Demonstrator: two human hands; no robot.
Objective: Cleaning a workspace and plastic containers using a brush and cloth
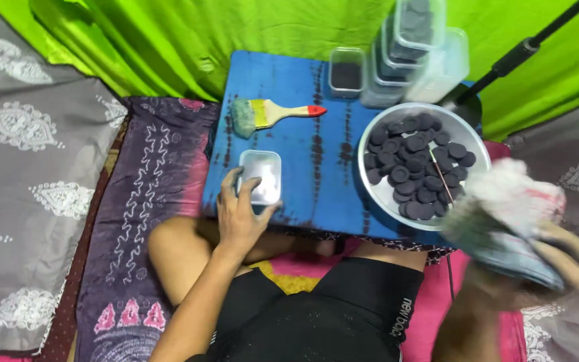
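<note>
Under the left hand (239,218), whose fingers (226,184) clamp its near edge, the small clear plastic box (261,175) looks light, stiff and slick, best held by its sides, while the blurred right hand (557,258) closes on a soft bundled cloth (504,214).

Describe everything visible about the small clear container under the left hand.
The small clear container is a rounded-rectangle box of translucent plastic, seemingly empty with a whitish inside; whether it has a lid is unclear. It rests flat near the front left edge of the blue table. The left hand grips its near end, fingers curled over the left side, thumb at its lower right corner. Nothing else touches it.
</note>
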